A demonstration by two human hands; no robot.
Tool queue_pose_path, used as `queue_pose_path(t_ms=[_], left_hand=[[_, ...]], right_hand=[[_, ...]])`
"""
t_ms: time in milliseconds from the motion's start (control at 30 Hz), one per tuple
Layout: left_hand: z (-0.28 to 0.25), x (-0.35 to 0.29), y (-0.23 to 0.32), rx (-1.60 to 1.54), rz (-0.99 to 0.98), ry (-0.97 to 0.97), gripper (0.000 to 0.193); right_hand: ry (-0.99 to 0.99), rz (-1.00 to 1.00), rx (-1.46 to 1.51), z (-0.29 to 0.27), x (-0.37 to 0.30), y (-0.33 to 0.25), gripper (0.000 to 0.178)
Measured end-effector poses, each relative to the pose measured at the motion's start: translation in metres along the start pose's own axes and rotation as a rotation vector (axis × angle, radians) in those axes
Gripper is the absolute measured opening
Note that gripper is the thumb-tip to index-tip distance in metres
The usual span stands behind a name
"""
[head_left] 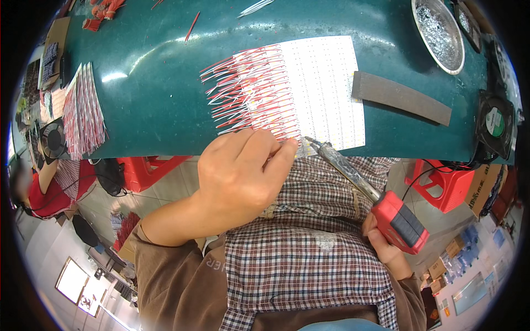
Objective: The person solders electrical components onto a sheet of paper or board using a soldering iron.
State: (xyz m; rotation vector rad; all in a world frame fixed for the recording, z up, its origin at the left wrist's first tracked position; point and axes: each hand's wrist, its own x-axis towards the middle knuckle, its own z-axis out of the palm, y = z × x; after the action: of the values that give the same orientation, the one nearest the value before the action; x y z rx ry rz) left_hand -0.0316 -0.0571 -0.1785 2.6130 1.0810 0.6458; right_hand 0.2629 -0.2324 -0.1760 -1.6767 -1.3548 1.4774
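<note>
My left hand (243, 168) is closed in a pinch at the near edge of a white circuit board sheet (326, 83), seemingly on a thin wire mostly hidden by the fingertips. Rows of red and white wires (248, 88) cover the board's left part and stick out past its left edge. In my right hand (383, 245) is a soldering iron (353, 179) with a red and black handle. Its dark tip points left and lies close to my left fingertips, over the board's lower edge. Whether the tip touches the board I cannot tell.
On the green table (154, 99), a dark grey bar (403, 99) lies against the board's right edge. A metal bowl (439, 36) and a black fan (494, 124) stand at right. A wired bundle (84, 113) lies at left. Red stools (146, 171) and a person in red are below.
</note>
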Motion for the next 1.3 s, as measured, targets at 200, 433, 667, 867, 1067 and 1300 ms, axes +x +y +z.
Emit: queue_pose_path(t_ms=[200,433,667,867,1067,1300], left_hand=[[0.001,0.000,0.001,0.002,-0.003,0.001,0.030],[0.002,0.000,-0.001,-0.014,-0.003,0.041,0.031],[-0.001,-0.003,0.003,-0.025,-0.036,0.011,0.032],[0.001,-0.004,0.003,-0.022,-0.031,0.018,0.033],[0.001,-0.004,0.004,-0.010,-0.031,0.015,0.034],[0.000,-0.004,0.005,0.012,-0.028,0.002,0.035]], right_hand=[[0.028,0.025,0.028,0.002,-0.002,-0.003,0.020],[0.037,0.080,0.064,0.001,-0.004,-0.006,0.020],[0.014,0.013,0.015,0.000,-0.009,0.006,0.018],[0.004,0.060,0.064,0.001,-0.007,0.003,0.018],[0.006,0.056,0.060,0.002,-0.007,0.005,0.017],[0.011,0.102,0.058,-0.002,-0.007,-0.002,0.017]])
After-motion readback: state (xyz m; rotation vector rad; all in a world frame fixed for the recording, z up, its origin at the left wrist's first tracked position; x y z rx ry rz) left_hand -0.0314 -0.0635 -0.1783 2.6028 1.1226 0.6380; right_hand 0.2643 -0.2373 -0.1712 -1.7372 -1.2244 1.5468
